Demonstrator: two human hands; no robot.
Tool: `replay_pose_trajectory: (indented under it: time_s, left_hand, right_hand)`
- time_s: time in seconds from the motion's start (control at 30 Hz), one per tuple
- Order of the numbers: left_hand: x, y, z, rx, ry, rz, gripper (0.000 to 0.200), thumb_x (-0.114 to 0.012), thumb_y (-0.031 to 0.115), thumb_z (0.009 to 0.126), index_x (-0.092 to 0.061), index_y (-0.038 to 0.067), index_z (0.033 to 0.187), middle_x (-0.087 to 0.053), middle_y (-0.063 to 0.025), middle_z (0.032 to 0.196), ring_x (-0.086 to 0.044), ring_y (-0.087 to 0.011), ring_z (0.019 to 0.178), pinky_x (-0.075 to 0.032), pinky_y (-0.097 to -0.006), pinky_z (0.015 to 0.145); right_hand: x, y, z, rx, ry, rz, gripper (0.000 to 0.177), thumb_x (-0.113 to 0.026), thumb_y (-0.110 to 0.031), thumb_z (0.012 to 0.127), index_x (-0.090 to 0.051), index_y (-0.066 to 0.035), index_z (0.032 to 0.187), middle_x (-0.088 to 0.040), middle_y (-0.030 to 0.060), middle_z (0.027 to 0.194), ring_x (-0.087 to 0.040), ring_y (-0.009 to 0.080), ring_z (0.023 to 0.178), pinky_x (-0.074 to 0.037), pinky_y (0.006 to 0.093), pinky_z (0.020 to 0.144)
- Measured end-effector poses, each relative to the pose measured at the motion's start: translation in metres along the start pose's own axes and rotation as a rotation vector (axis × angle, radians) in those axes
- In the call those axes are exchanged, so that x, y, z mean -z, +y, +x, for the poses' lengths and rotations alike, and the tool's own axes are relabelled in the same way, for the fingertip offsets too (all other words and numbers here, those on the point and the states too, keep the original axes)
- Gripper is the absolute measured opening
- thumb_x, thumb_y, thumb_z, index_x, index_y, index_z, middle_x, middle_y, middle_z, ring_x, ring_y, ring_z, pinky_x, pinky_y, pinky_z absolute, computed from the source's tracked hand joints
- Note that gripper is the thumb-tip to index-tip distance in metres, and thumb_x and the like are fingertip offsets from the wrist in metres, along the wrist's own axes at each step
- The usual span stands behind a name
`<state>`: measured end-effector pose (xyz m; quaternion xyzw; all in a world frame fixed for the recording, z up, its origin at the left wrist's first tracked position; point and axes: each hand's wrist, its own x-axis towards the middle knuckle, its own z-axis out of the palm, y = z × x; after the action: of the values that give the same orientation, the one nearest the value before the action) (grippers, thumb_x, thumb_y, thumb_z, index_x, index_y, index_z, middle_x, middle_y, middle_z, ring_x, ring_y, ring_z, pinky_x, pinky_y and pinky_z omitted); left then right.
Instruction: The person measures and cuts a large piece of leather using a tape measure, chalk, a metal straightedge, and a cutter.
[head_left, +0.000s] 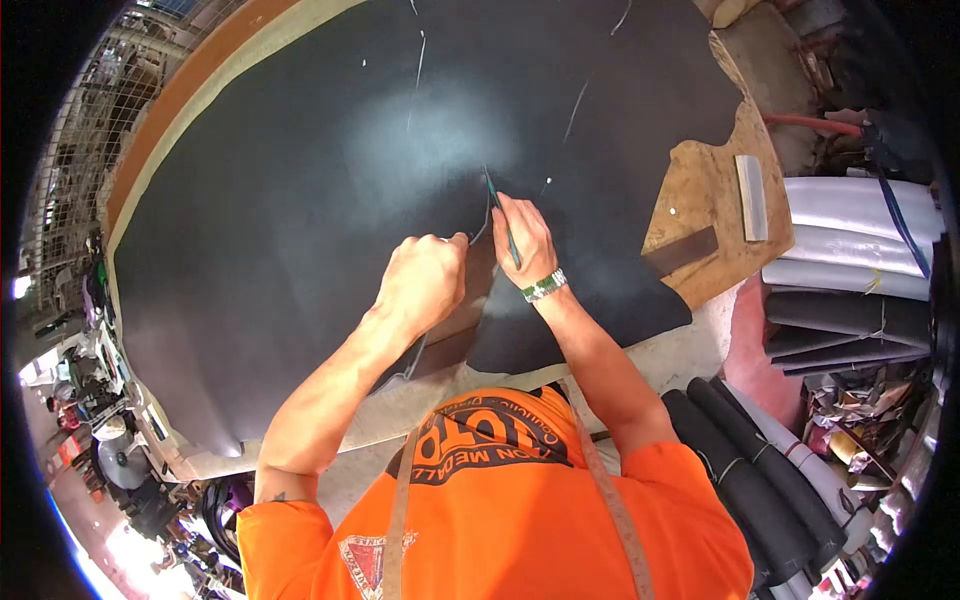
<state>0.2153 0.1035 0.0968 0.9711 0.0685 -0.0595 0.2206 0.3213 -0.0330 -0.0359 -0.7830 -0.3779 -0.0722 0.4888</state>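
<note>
A large black leather-like sheet is spread over the table, with a cut running inward from its near edge. Brown surface shows in the widening gap. My left hand is closed at the left side of this cut, gripping the pale-edged sheet between thumb and fingers. Just right of the gap, my right hand is closed around a slim, dark teal pen-like tool. The tool's tip rests at the far end of the cut, pointing away from me.
Short white lines mark the sheet's far part. A tan leather-like piece lies on the right, carrying a whitish bar and a dark brown strip. White rolls and black rolls are stacked beside the table.
</note>
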Motion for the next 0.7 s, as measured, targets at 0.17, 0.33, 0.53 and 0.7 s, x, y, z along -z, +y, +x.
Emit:
replay_pose_trajectory:
  time_s: [0.17,0.33,0.53,0.7]
  left_hand:
    - [0.027,0.003,0.0,0.019,0.004,-0.005,0.011,-0.06,0.001,0.088,-0.066,-0.006,0.093,-0.063,-0.026,0.069,-0.067,-0.0402,0.064,-0.054,-0.046,0.058]
    - [0.052,0.003,0.0,0.023,-0.011,-0.028,0.009,-0.061,0.001,0.087,-0.065,-0.005,0.092,-0.062,-0.0235,0.066,-0.066,-0.0397,0.062,-0.053,-0.0447,0.056]
    - [0.075,0.002,-0.003,-0.047,0.026,0.014,0.01,-0.062,-0.001,0.084,-0.064,-0.005,0.092,-0.06,-0.02,0.062,-0.064,-0.0384,0.058,-0.053,-0.0444,0.055]
    - [0.084,0.002,-0.007,-0.095,0.051,0.041,0.017,-0.062,-0.003,0.081,-0.064,-0.007,0.097,-0.059,-0.0171,0.06,-0.063,-0.0358,0.056,-0.053,-0.0442,0.056]
  right_hand:
    - [-0.012,0.013,0.024,0.035,-0.01,-0.02,0.022,-0.06,-0.006,0.093,-0.062,0.008,0.111,-0.066,0.0209,0.092,-0.064,0.0376,0.085,-0.052,0.0441,0.078]
    - [-0.027,0.024,0.051,0.075,-0.002,-0.019,0.022,-0.06,-0.003,0.093,-0.061,0.009,0.112,-0.065,0.0211,0.093,-0.064,0.0378,0.086,-0.051,0.0444,0.078]
    - [-0.041,0.029,0.079,0.124,0.002,-0.066,0.024,-0.059,0.001,0.092,-0.059,0.008,0.115,-0.064,0.0219,0.094,-0.063,0.0389,0.087,-0.051,0.0455,0.078]
    - [-0.056,0.035,0.098,0.137,0.019,-0.096,0.023,-0.059,-0.003,0.093,-0.059,0.008,0.113,-0.062,0.0208,0.091,-0.062,0.0378,0.087,-0.049,0.0455,0.076]
